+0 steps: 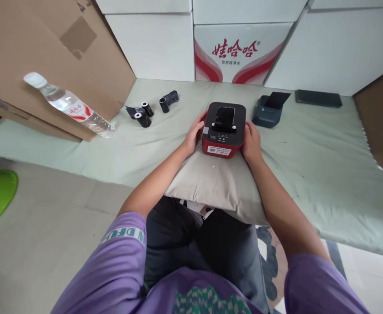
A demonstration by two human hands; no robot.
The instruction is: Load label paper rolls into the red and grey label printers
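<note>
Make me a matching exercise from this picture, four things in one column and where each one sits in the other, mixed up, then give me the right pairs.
Things:
1. red printer
2. water bottle
3. black rolls
4. grey printer

Places:
A. lying against the cardboard at far left
B. between the left hand and right hand, at the far edge of the pillow
C. on the sheet just right of the red printer
D. scattered on the sheet between the bottle and the red printer

Pairs: 1-B, 2-A, 3-D, 4-C
</note>
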